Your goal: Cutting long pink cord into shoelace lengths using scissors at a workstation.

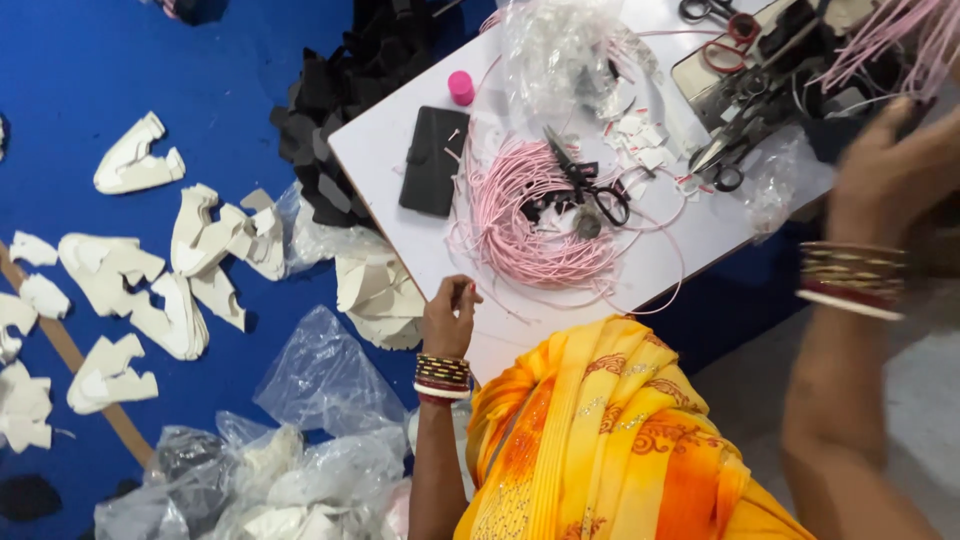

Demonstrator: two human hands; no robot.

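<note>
Both hands work apart — left hand point(449, 318) pinches a pink cord point(520, 215) taut (fingers together), right hand point(893, 165) raised, grip blurred, I cannot tell.

Crumpled clear plastic bags point(300, 470) heaped low on blue floor; another clear bag point(560, 50) atop white table point(390, 150); small white labels point(640, 140) scattered beside.

The right hand point(890, 165), raised past the right end of the worktop point(385, 150), is blurred by motion, so its grip on the pink cords point(900, 35) cannot be made out, and those cords run off the top edge. Beyond the worktop's far corner, black pieces point(350, 70) are cut off too.
</note>
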